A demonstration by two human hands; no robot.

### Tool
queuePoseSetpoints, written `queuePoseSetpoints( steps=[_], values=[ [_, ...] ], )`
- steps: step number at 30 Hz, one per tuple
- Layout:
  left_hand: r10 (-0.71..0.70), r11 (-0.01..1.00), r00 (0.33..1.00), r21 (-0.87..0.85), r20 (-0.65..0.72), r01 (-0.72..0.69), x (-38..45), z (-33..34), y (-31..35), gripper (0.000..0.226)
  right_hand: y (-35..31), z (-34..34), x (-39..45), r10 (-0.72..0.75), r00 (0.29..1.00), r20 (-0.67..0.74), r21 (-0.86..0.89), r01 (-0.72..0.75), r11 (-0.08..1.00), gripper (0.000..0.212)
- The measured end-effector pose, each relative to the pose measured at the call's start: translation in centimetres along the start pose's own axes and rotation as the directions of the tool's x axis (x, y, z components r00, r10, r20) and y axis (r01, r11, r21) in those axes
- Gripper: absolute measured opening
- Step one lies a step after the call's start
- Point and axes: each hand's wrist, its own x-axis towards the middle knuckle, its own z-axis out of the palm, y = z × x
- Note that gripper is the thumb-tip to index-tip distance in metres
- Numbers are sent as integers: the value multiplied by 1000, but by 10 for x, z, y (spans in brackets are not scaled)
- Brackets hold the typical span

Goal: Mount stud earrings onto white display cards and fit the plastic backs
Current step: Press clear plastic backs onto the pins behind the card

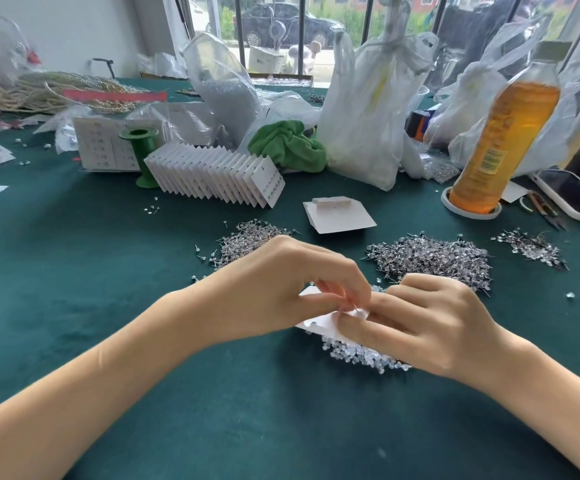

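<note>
A white display card [319,323] is held between both hands just above the green table. My left hand [281,289] grips its left side, fingers curled over the top edge. My right hand [434,323] pinches at the card's right part, thumb and fingertips pressed together; what they pinch is hidden. A pile of clear plastic backs [361,355] lies right under the card. Heaps of stud earrings lie behind the hands: one at the left [247,237], a bigger one at the right [434,254], a small one further right [531,245].
A fanned row of filled cards [219,174] stands mid-table beside a green spool [141,150]. A flat stack of blank cards [338,216] lies behind the hands. An orange drink bottle [503,143], a phone [572,194], plastic bags [368,116] and a green cloth [288,143] crowd the back.
</note>
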Motion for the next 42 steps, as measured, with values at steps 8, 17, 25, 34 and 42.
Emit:
queuePoseSetpoints(
  steps=[8,17,25,34,42],
  values=[
    [9,996,1000,87,6,-9,0,2,2,10,0,3,1,9,1000,7,-19,-9,1000,24],
    [-86,996,996,14,-4,87,1,-2,-2,8,4,0,5,6,998,67,10,-7,1000,30],
    [-154,985,988,-83,-1,153,0,-3,-1,10,5,-1,1,9,996,92,26,-12,1000,23],
    [-191,973,981,-135,-20,187,0,-2,2,13,2,0,0,19,997,71,41,-22,999,21],
    [-197,971,980,-145,-25,192,-1,-2,3,14,2,0,1,41,996,75,54,-46,998,22]
  ],
)
